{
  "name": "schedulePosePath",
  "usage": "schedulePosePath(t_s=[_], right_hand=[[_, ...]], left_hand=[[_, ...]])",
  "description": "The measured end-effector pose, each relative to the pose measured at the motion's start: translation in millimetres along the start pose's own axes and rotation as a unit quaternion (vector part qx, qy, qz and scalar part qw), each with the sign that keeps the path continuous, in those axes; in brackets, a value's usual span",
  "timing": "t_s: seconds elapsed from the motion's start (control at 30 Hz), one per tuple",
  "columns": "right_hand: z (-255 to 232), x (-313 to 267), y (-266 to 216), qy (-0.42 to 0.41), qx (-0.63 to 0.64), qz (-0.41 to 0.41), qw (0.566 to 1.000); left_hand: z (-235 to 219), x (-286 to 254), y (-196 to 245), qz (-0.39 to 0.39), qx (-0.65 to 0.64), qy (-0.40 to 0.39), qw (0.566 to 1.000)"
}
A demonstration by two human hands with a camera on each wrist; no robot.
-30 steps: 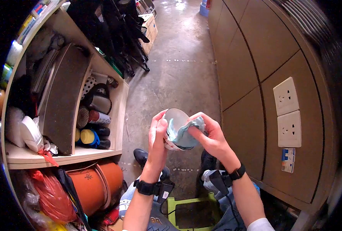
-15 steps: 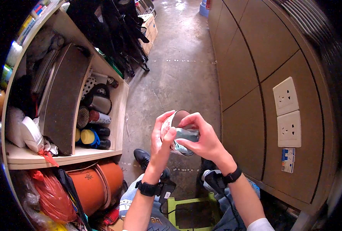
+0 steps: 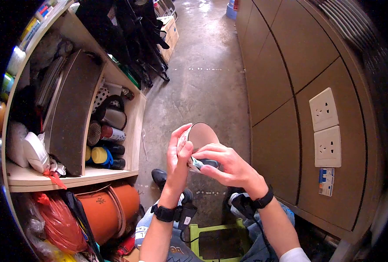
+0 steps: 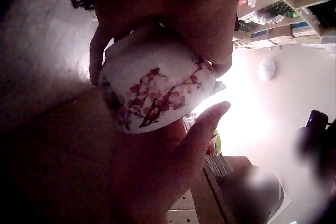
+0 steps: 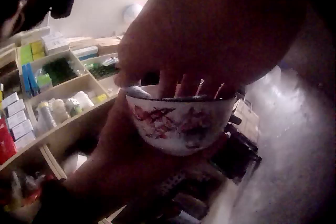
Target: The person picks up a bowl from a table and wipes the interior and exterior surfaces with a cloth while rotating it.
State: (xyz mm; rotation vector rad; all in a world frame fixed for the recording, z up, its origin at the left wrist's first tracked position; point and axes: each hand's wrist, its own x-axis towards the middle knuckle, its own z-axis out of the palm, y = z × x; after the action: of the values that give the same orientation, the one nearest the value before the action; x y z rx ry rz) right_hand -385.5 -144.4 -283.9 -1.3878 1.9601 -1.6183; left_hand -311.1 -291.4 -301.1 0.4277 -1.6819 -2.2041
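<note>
A white bowl (image 3: 203, 136) with a dark rim is tilted in my left hand (image 3: 176, 153), which grips its outer side with the thumb near the rim. Red blossoms on dark branches decorate the bowl's outside (image 4: 157, 95) in the left wrist view. My right hand (image 3: 235, 168) pinches a pale green cloth (image 3: 197, 163) at the bowl's near rim, thumb outside and fingers reaching inside. Most of the cloth is hidden beneath that hand. From the right wrist, the fingers dip past the rim of the bowl (image 5: 181, 124).
At left stands a wooden shelf (image 3: 133, 131) packed with bottles and boxes, with an orange barrel-like container (image 3: 102, 209) below. A brown cabinet (image 3: 277, 144) with white sockets (image 3: 325, 109) lines the right. Between my legs is a green stool (image 3: 196, 244); folded black chairs (image 3: 137, 39) lean farther off.
My right hand moved with the cloth from the bowl's right rim, through its inside, to the near rim. The cloth is now mostly covered. My left hand keeps holding the bowl, tilting it slightly.
</note>
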Motion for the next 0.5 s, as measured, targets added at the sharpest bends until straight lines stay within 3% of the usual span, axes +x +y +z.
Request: schedulePosePath(t_s=[0.1,0.2,0.23,0.3,0.33,0.47,0.5], right_hand=[[2,-1,2,-0.022,0.032,0.062,0.997],[-2,-2,11,-0.031,0.052,0.178,0.982],[0,-2,13,-0.031,0.052,0.178,0.982],[6,-3,22,0.130,0.137,0.114,0.975],[3,-2,22,0.164,0.118,0.111,0.973],[-10,-8,32,0.200,0.188,0.187,0.943],[-11,-5,26,0.233,0.318,0.211,0.894]], left_hand=[[-1,0,-1,-0.007,-0.001,-0.012,1.000],[0,-1,-1,-0.006,0.022,-0.026,0.999],[-1,-1,-2,-0.006,0.021,-0.026,0.999],[-1,0,-4,-0.010,-0.010,-0.023,1.000],[-1,1,-2,-0.010,-0.010,-0.023,1.000],[-1,3,4,-0.032,-0.058,0.006,0.998],[-3,3,4,-0.035,-0.071,0.006,0.997]])
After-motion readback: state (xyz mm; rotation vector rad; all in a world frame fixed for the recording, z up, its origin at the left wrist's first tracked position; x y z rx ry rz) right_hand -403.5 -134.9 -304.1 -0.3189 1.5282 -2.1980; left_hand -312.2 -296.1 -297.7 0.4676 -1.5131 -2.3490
